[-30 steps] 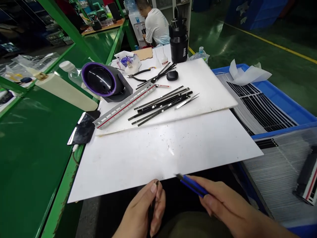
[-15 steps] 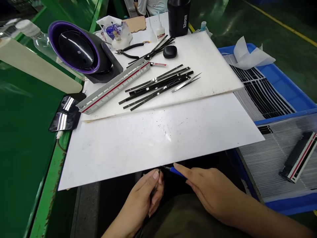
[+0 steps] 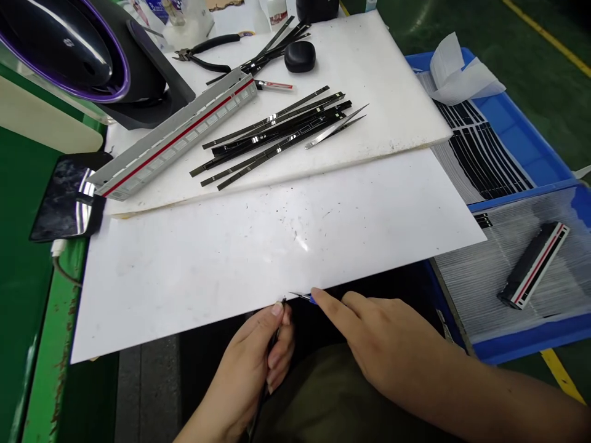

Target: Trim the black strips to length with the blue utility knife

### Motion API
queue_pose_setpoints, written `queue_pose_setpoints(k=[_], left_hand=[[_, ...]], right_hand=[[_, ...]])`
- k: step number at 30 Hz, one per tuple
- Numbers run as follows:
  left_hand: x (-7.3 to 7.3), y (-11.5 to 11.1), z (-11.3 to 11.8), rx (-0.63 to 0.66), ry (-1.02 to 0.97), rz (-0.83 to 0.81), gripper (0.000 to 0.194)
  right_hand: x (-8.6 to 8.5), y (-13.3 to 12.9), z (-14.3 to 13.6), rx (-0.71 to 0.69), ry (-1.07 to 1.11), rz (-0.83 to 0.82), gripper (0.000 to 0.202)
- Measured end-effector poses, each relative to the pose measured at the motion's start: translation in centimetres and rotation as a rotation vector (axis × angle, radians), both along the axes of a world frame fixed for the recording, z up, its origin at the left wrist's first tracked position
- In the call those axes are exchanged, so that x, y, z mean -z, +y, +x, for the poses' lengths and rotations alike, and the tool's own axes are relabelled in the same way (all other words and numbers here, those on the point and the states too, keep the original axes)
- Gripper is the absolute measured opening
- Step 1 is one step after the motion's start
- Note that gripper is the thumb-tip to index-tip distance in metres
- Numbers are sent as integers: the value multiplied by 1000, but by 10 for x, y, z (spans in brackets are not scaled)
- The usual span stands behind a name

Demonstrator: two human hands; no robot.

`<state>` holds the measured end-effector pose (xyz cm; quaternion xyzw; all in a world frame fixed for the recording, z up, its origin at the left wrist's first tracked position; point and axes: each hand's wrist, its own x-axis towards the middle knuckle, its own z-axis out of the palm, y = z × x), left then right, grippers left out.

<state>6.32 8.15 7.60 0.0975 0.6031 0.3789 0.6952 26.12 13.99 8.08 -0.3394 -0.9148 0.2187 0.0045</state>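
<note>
Near the front edge of the white board (image 3: 258, 258), my left hand (image 3: 252, 357) is closed around a thin black strip (image 3: 273, 339). The tip of that strip pokes out just above my thumb, and its lower end runs down toward my lap. A craft knife (image 3: 302, 296) with a thin pointed blade and a blue handle is gripped in my right hand (image 3: 383, 338), index finger stretched along it. Most of its handle is hidden by my fingers. The blade points left, close to the strip's tip; whether they touch I cannot tell.
On a white foam slab (image 3: 397, 117) lie several black strips (image 3: 277, 132), tweezers (image 3: 335, 129), cutting pliers (image 3: 207, 49), a black case (image 3: 300, 56) and a grey rail with a red stripe (image 3: 180, 132). A black fan (image 3: 152, 74) stands left. Blue trays (image 3: 545, 147) are at right.
The view has shifted, so the bench things sit further left and higher. Both hands keep their grips, and the knife blade has come slightly nearer the strip's tip.
</note>
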Motion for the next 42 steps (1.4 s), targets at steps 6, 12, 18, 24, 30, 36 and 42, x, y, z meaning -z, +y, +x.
queue_pose_setpoints(k=[6,12,18,24,30,36,42], left_hand=[[1,1,-2,-21,-35,-31,35],[1,2,-4,5,-27,-46,36],[1,2,-4,18,-9,-52,37],[1,0,-2,11,39,-91,43],[0,-2,-1,12,67,-122,44],[-1,1,0,10,83,-106,45],[0,0,2,-4,91,-126,46]], right_hand=[[-12,9,-5,-51,-81,-41,71],[-16,14,-7,-91,-50,-131,70],[-16,18,-8,-87,-55,-164,70],[-15,18,-8,-91,-58,-149,68],[-13,19,-7,-94,-54,-119,68],[-14,18,-6,-98,-23,-64,66],[-11,15,-6,-97,-49,-37,67]])
